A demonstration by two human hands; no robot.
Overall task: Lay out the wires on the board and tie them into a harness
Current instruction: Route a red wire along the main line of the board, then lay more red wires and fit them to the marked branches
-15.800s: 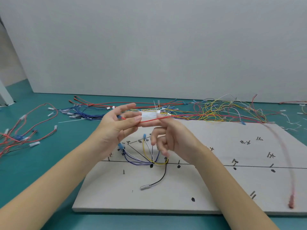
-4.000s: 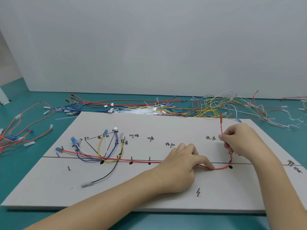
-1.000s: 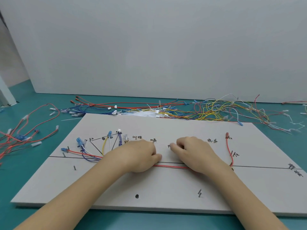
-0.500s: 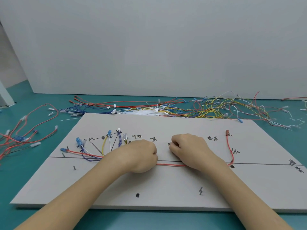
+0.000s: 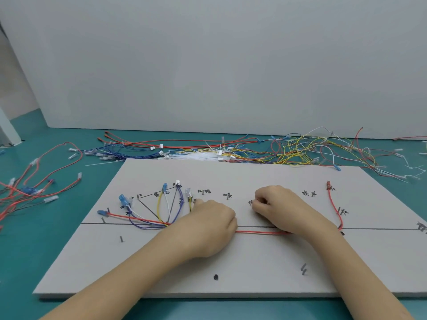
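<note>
Left hand and right hand, both curled knuckles-up, are pressed on one red wire; actual pinching cannot be told. The wire is laid along the board line, upturned at right. Six shorter wires are fanned at left.

Teal tabletop, grey wall panel behind, perhaps a white post far left.

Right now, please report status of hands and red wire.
Left hand and right hand fisted on board. Red wire runs under both. Nothing blocking.
</note>
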